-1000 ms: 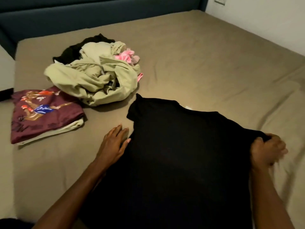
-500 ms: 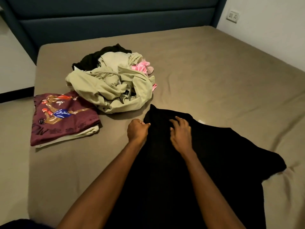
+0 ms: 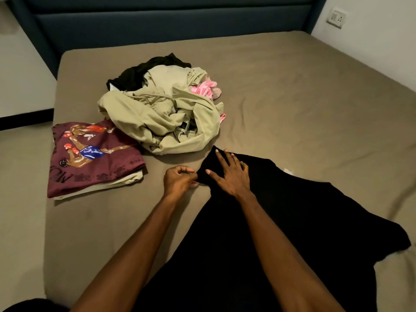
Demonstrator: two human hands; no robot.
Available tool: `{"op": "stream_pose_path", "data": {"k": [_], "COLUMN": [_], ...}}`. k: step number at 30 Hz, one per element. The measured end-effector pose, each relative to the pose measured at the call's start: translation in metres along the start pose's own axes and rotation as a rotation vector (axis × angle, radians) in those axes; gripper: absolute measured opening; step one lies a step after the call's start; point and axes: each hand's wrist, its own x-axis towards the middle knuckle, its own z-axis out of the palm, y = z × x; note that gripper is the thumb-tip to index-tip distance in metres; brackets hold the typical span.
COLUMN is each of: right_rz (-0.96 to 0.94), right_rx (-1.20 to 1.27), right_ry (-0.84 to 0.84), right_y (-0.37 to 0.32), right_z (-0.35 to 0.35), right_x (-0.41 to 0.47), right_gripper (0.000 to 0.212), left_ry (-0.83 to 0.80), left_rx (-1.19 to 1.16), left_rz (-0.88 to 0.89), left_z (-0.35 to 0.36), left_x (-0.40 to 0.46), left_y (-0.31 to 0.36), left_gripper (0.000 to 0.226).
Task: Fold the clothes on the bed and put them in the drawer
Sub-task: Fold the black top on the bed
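Observation:
A black T-shirt [image 3: 292, 221] lies spread flat on the bed [image 3: 315, 109], reaching from the middle to the near edge. My left hand [image 3: 179, 180] pinches the edge of its left sleeve with curled fingers. My right hand [image 3: 231, 172] lies flat with spread fingers on that same sleeve, pressing it down. A heap of unfolded clothes [image 3: 162, 115], mostly pale green with black and pink pieces, sits just beyond the sleeve. A folded maroon shirt [image 3: 90, 158] with a boxer print rests on a folded pale garment at the left.
The bed has a taupe sheet and a dark blue headboard [image 3: 157, 23] at the far end. A white wall with a socket [image 3: 336, 18] stands at the right. The bed's left edge drops to the floor [image 3: 20, 199].
My right hand let go of the shirt's right sleeve and came across to the left sleeve, where it now lies flat. My left hand closed on the sleeve edge. The view tilted up.

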Motion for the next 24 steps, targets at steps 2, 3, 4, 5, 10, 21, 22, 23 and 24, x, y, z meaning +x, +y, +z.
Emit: {"op": "stream_pose_path", "data": {"k": [2, 3, 4, 5, 10, 21, 22, 23, 24], "right_rz": [0.016, 0.020, 0.023, 0.026, 0.007, 0.061, 0.083, 0.093, 0.095], "right_rx": [-0.008, -0.018, -0.027, -0.031, 0.016, -0.087, -0.078, -0.076, -0.082], "right_ry": [-0.030, -0.040, -0.054, -0.082, -0.207, 0.139, 0.144, 0.150, 0.157], "right_y": [-0.003, -0.004, -0.006, -0.007, -0.014, -0.072, -0.077, -0.081, -0.086], "right_z": [-0.003, -0.005, -0.006, -0.009, -0.026, 0.041, 0.046, 0.050, 0.055], "right_x": [-0.001, -0.001, -0.001, 0.000, -0.007, -0.164, -0.178, -0.192, -0.206], "right_gripper": [0.087, 0.089, 0.091, 0.093, 0.112, 0.091, 0.090, 0.089, 0.087], "left_ry": [-0.026, -0.036, -0.041, -0.046, -0.017, -0.019, -0.008, 0.002, 0.024], "left_rx": [0.071, 0.087, 0.096, 0.097, 0.408, 1.094, 1.122, 1.146, 1.180], "left_rz": [0.034, 0.043, 0.047, 0.053, 0.241, 0.641, 0.698, 0.758, 0.800], "left_z": [-0.005, -0.007, -0.009, -0.011, -0.039, -0.110, -0.110, -0.111, -0.113], "left_x": [0.000, 0.000, -0.003, -0.006, -0.039, -0.163, -0.166, -0.168, -0.170], "left_y": [-0.006, -0.008, -0.009, -0.010, -0.027, -0.112, -0.116, -0.121, -0.124], "left_gripper": [0.012, 0.011, 0.010, 0.010, 0.013, 0.038, 0.039, 0.040, 0.041]}}
